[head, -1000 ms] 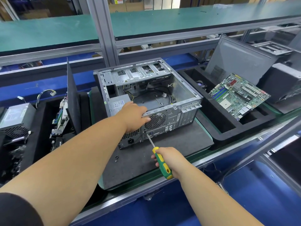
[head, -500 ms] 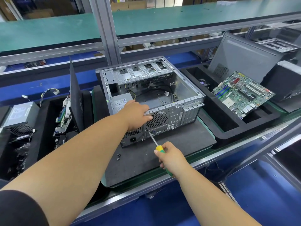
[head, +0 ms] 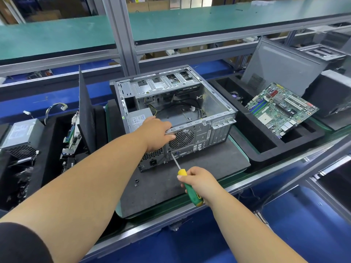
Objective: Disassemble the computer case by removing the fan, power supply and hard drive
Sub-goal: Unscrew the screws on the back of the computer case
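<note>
while the right hand wraps the green-and-yellow handle of the screwdriver at lower centre of the frame, the shaft runs up and left, its tip set against the rear panel of the computer case just beside the power supply. the left hand rests over the top rear edge of the case, fingers bent over the rim above the fan, bracing the chassis; it pinches nothing separate. the case sits open-side up on a dark foam mat at mid-frame, with two loose screws lying on the mat near the front edge.

handling, as judged: the power supply is a dense, rigid metal box; take it by its sides and lift it clear of its attached cables. the fan is light plastic and should be held by its frame, not the blades. sheet-metal edges may be sharp. the hard drive cannot be made out.

obstructions: black cables cross the case floor and may snag. further off, a motherboard leans in a tray at right, and a removed power unit sits at far left.
</note>
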The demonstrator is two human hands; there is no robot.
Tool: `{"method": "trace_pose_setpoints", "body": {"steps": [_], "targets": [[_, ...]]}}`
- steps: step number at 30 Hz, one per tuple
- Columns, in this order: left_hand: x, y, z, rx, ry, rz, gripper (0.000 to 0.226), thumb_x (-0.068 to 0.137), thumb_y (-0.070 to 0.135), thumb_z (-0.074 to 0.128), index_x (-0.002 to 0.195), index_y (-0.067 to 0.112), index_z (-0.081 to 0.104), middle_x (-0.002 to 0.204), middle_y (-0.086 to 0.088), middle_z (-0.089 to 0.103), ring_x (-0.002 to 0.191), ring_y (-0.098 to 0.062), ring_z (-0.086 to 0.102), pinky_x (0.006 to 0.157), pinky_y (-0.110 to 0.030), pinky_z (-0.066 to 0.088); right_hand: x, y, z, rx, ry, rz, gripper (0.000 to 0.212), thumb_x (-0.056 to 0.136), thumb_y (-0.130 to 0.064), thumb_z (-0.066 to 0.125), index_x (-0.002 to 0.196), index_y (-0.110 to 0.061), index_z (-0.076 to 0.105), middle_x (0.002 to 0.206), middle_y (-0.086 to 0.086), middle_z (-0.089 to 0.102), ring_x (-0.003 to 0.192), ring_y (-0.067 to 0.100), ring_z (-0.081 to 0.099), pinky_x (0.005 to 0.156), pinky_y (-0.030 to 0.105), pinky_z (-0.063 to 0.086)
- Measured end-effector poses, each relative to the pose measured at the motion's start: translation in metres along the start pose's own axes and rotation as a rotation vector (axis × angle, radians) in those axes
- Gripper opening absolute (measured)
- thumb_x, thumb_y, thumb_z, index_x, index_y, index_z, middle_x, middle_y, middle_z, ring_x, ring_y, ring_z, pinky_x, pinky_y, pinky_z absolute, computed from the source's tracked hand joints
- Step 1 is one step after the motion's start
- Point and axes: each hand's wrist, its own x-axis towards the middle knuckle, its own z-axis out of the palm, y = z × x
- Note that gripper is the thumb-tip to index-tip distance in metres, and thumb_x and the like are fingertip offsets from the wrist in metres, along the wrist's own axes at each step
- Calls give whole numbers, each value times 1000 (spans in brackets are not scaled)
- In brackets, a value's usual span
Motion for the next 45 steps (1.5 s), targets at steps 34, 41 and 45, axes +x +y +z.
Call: {"method": "trace_pose_setpoints", "body": {"steps": [34, 41, 45], "targets": [[-5, 4, -5, -47, -2, -18, 26, 98, 46, 48, 83, 26, 40, 70, 7, 41, 86, -20, 37, 110, -38, 22, -10, -11, -1, 12, -71, 145, 32, 104, -31, 46, 98, -8, 68, 86, 4, 75, 77, 18, 58, 91, 41, 49], [-6, 5, -6, -43, -16, -29, 26, 98, 46, 48, 85, 24, 42, 71, 6, 41, 87, -20, 37, 106, -38, 24, -3, 8, 0, 78, 21, 49, 22, 94, -26, 66, 86, -11, 52, 73, 6, 65, 59, 17, 64, 65, 34, 52], [-7, 6, -7, -36, -22, -33, 27, 97, 46, 48, 82, 25, 40, 71, 6, 40, 89, -22, 38, 106, -38, 24, -4, 9, 4, 40, 61, 41, 25, 92, -29, 68, 86, -14, 50, 79, 7, 63, 58, 15, 62, 62, 32, 52]]}}
